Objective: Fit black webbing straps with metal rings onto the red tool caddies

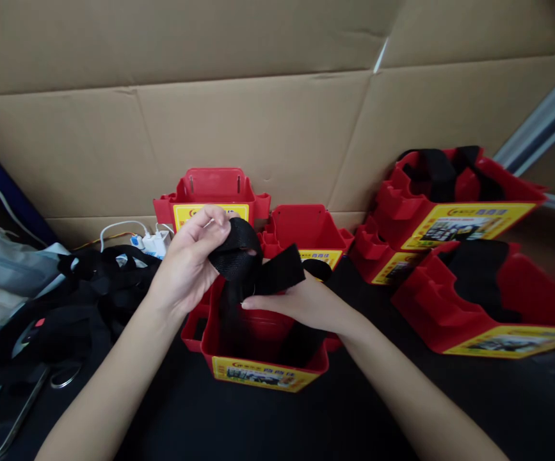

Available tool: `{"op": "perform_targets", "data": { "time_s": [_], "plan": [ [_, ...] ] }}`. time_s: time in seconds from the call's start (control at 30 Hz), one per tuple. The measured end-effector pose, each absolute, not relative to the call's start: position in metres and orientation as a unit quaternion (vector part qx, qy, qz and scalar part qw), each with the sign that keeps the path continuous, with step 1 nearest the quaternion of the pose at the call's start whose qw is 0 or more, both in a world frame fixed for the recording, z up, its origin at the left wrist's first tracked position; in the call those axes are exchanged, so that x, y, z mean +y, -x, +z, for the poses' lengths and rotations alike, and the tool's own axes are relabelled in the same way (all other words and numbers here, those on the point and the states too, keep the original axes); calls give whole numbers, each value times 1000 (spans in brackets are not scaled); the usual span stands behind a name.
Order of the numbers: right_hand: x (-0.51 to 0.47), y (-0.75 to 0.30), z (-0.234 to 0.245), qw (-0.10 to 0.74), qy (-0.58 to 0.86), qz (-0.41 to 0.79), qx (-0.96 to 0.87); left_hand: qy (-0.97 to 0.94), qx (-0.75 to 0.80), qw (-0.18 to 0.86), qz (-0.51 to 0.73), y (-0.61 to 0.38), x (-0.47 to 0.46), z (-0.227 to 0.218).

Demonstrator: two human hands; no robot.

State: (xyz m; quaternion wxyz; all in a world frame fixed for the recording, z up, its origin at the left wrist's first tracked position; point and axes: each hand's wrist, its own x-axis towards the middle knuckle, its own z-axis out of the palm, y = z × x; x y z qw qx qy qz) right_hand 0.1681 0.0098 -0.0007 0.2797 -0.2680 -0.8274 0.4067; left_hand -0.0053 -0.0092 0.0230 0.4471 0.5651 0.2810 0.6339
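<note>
A black webbing strap (239, 256) is held up between both hands above a red plastic box (265, 358) with a yellow label. My left hand (193, 256) pinches the strap's looped part between thumb and fingers. On the other side, my right hand (306, 301) grips the strap near its flat end, thumb towards me and the fingers mostly hidden behind it. The strap hangs down into the box, where more black material lies in shadow.
Two red boxes (217, 186) stand behind, by the cardboard wall (253, 134). More red boxes (450, 301), some with black straps, are at right, partly stacked. Black straps (75, 320) pile at left, near a white plug adapter (156, 243) with cables. A black surface (258, 422) lies underneath.
</note>
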Motion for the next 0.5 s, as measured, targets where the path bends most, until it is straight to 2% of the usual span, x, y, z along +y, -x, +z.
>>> {"op": "perform_targets", "data": {
  "time_s": [0.07,0.17,0.23,0.37,0.43,0.5],
  "plan": [
    [11,-171,2,254,284,434,-816,-614,334,332,633,10,-10,25],
    [12,-177,6,239,322,476,-783,-644,424,35,637,14,-23,33],
    [12,-178,6,263,338,515,-742,-681,441,-68,581,11,-37,38],
    [10,-176,7,357,342,574,-653,-821,454,39,344,-10,-54,30],
    [7,-174,9,389,332,603,-612,-805,479,33,348,-20,-53,19],
    [2,-173,13,391,307,646,-579,-759,493,-2,425,-26,-47,12]
  ]
}}
